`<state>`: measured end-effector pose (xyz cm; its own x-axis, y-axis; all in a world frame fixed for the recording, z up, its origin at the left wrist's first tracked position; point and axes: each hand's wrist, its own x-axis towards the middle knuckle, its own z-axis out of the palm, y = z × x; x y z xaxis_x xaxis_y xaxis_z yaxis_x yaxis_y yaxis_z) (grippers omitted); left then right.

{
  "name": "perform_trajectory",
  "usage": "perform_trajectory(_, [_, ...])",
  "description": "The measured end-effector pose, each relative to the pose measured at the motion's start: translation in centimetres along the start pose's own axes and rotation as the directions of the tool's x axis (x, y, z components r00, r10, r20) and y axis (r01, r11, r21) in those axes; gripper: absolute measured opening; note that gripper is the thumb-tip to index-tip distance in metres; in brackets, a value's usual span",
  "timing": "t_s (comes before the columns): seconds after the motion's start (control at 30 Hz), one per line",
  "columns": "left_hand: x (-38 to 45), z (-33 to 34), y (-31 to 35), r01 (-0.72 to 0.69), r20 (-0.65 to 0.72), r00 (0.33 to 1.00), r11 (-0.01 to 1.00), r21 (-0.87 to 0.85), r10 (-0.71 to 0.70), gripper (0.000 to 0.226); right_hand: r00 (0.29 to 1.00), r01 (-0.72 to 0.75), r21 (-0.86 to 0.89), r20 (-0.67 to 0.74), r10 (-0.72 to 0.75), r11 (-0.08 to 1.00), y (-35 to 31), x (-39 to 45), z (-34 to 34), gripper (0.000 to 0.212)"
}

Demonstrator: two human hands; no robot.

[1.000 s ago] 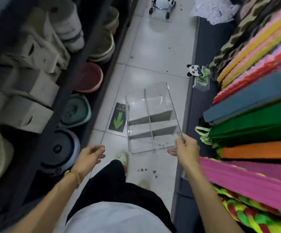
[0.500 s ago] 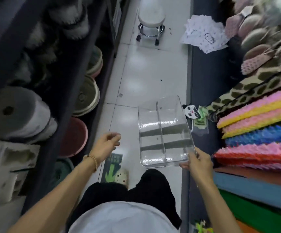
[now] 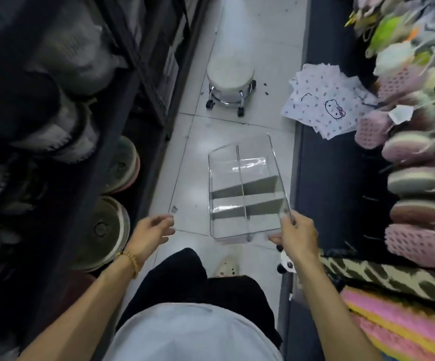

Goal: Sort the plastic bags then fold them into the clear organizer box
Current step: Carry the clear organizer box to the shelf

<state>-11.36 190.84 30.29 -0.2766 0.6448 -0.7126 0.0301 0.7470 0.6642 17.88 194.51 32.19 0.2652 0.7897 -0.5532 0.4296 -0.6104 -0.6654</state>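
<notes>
We carry the clear organizer box over the aisle floor, our right hand pinching its near right corner; our left hand hangs loosely curled and holds nothing. The box looks rigid, light and slick, its thin dividers likely to crack if knocked, so a two-handed hold on opposite walls would suit better. The printed plastic bags lie ahead on the right-hand shelf.
</notes>
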Motion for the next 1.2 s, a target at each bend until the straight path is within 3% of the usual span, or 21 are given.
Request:
perform_trajectory(0.17, [8.6,0.6,7.5,0.055,-0.089,0.994,0.997,-0.054,-0.06,0.012,0.994,0.08,-0.008,0.078,-0.079,0.997,-11.3,13.3,0.2,0.027])
perform_trajectory(0.3, [19.5,2.6,15.6,0.068,-0.076,0.995,0.997,-0.024,-0.07,0.01,0.996,0.058,-0.002,0.075,-0.058,0.998,-18.1,23.6,-0.4,0.028])
perform_trajectory(0.57, [35.5,15.0,39.7,-0.1,0.196,0.978,0.984,0.148,0.07,0.01,0.979,-0.137,0.071,-0.141,0.146,0.988,-25.7,37.3,-8.9,0.031])
perform_trajectory(0.77, [43.7,26.4,53.2,-0.19,0.334,0.933,0.972,0.138,0.135,0.01,0.947,-0.183,0.173,-0.232,0.221,0.968,-29.8,48.3,-14.5,0.039])
perform_trajectory(0.93, [50.7,32.4,59.9,-0.164,0.268,0.956,0.976,0.14,0.122,0.013,0.962,-0.185,0.144,-0.174,0.209,0.972,-33.6,61.1,-18.1,0.035])
perform_trajectory(1.13, [55.7,34.6,65.8,-0.043,0.126,0.992,0.995,0.091,0.031,0.012,0.984,-0.147,0.072,-0.085,0.153,0.986,-42.0,74.9,-20.6,0.021])
perform_trajectory(1.2, [57.8,35.3,67.7,-0.009,0.09,0.996,0.998,0.069,0.003,0.011,0.988,-0.138,0.067,-0.054,0.142,0.988,-44.9,79.3,-20.8,0.027])
